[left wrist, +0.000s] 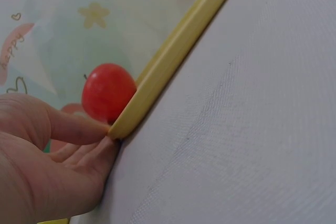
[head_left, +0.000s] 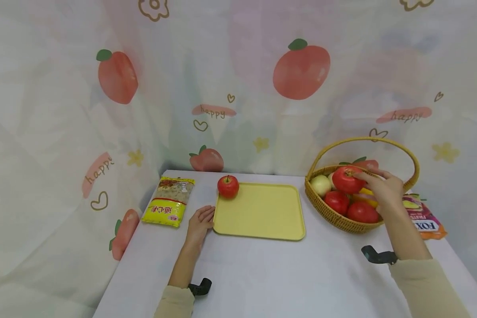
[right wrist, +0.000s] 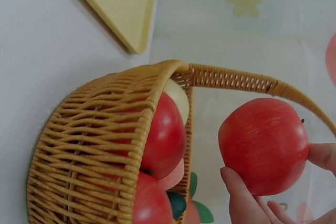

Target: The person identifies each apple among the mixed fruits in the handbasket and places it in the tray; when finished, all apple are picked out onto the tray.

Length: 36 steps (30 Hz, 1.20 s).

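Note:
My right hand (head_left: 383,187) pinches a red apple (right wrist: 262,145) between thumb and fingertips, above the wicker basket (right wrist: 84,166). Inside the basket, in the head view, lie two more red apples, one (head_left: 336,202) beside the other (head_left: 363,212), with a pale round onion-like item (head_left: 320,185) and something yellow (head_left: 365,197) behind them. My left hand (head_left: 200,225) holds the left edge of the yellow tray (head_left: 262,214), thumb and fingers at its corner in the left wrist view. Another red apple (head_left: 228,186) sits at the tray's back left corner.
A yellow-and-clear food packet (head_left: 168,201) lies left of the tray. To the right of the basket, a purple and orange packet (head_left: 423,218) is partly covered by my right arm. The basket's tall handle (head_left: 365,138) arches over it. A printed cloth hangs behind the white table.

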### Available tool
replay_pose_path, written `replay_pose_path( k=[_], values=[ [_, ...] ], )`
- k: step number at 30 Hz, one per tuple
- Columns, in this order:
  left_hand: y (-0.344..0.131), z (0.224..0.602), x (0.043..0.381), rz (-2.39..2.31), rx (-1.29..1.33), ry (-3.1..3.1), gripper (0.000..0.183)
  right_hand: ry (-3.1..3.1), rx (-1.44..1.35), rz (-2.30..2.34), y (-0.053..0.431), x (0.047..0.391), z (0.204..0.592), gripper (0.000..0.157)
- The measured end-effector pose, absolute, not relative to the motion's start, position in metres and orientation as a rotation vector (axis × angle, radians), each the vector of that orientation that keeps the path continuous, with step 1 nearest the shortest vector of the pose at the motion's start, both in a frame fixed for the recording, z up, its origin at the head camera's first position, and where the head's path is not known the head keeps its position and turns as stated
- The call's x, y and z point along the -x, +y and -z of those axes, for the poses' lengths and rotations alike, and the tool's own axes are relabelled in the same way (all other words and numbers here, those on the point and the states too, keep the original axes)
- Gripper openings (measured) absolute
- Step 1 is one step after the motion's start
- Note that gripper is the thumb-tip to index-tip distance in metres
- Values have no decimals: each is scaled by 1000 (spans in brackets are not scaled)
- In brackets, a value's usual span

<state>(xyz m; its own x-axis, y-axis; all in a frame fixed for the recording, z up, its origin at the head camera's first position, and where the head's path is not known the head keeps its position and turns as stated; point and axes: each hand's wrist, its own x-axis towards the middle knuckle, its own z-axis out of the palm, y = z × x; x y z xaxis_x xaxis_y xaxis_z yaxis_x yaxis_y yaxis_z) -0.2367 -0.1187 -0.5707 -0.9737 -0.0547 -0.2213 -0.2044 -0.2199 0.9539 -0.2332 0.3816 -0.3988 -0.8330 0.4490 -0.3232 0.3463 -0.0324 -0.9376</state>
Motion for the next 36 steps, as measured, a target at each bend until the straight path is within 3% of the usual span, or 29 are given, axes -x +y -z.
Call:
replay_pose_path(
  k=[6,24,31,36],
  values=[
    [-119,570,237,-2352,331,1901,60,-2111,814,-2074,374,229,395,104],
    [-119,571,236,-2361,324,1905,60,-2001,462,-2290,346,215,391,76],
    [-118,567,236,-2344,330,1914,58,-1950,379,-2327,334,218,393,54],
    [-119,567,235,-2346,334,1909,58,-1973,366,-2336,323,222,395,58]
  ],
)
